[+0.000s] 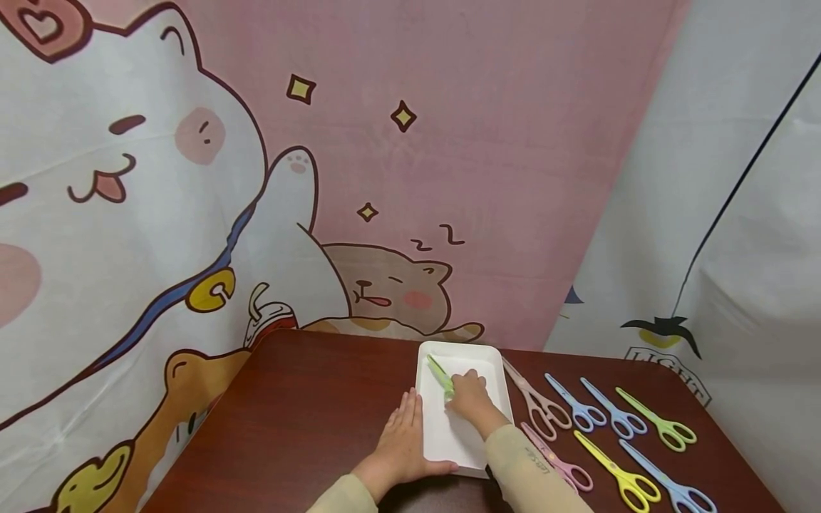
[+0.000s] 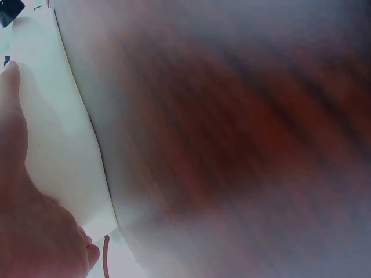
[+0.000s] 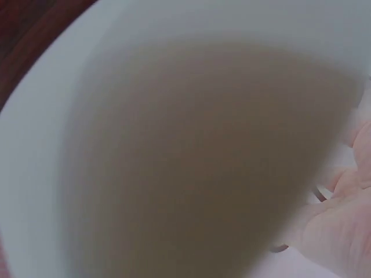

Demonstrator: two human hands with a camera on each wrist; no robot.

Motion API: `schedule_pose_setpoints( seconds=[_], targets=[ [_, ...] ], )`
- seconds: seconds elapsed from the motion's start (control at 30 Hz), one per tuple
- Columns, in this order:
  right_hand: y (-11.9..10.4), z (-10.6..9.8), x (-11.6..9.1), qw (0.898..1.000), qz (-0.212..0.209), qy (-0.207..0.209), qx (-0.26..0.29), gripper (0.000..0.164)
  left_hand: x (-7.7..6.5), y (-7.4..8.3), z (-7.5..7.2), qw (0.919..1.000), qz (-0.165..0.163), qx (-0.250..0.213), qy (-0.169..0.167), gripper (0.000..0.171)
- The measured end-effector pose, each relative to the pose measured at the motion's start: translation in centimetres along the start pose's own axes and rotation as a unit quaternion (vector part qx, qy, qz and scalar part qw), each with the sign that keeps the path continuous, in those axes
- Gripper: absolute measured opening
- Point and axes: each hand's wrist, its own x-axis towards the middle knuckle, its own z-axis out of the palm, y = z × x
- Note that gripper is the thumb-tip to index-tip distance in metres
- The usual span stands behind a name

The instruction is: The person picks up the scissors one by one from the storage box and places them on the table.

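In the head view a white rectangular tray (image 1: 442, 442) lies on the dark red-brown table. My right hand (image 1: 473, 400) reaches into it and grips a pair of light green scissors (image 1: 439, 372) by the handle end. Their blades point to the tray's far left corner, and the fingers hide most of the handles. My left hand (image 1: 400, 443) rests against the tray's left side with fingers straight, the thumb along its near edge. Up close in the left wrist view, that hand (image 2: 40, 237) touches the white tray wall (image 2: 64, 127). The right wrist view is mostly blurred.
Right of the tray lie several more scissors: large pink ones (image 1: 535, 399), smaller pink ones (image 1: 554, 459), blue ones (image 1: 580, 410), yellow ones (image 1: 616, 470) and green ones (image 1: 657, 420). Behind the table (image 1: 308, 413) hangs a cloth printed with cartoon animals (image 1: 513, 142).
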Motion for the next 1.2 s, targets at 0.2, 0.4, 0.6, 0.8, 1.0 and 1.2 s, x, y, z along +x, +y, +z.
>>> schedule_pose_setpoints(
  seconds=[0.2, 0.4, 0.6, 0.8, 1.0, 1.2],
  targets=[
    [1.2, -0.6, -0.3, 1.000, -0.001, 0.009, 0.011, 0.046, 0.1, 0.1, 0.0, 1.0000, -0.002, 0.003, -0.002, 0.137],
    [2.1, -1.2, -0.9, 1.000, -0.008, 0.020, 0.020, 0.052, 0.0, 0.0, 0.1, 1.0000, -0.003, -0.001, -0.001, 0.137],
    [2.7, -1.8, -1.4, 0.998, -0.039, 0.041, 0.023, 0.055, 0.0, 0.1, 0.0, 1.0000, -0.002, -0.004, -0.003, 0.137],
    [2.7, -2.6, -2.3, 0.994, -0.080, 0.072, 0.022, 0.053, 0.1, 0.1, -0.1, 1.0000, 0.002, 0.002, -0.003, 0.137],
    [3.1, -2.9, -3.3, 0.992, -0.092, 0.087, 0.027, 0.052, 0.0, 0.0, 0.2, 0.9999, 0.002, 0.009, 0.006, 0.136],
    [3.9, -3.4, -3.9, 0.993, -0.084, 0.082, 0.015, 0.053, 0.1, 0.0, 0.3, 0.9999, 0.002, 0.012, 0.010, 0.137]
  ],
)
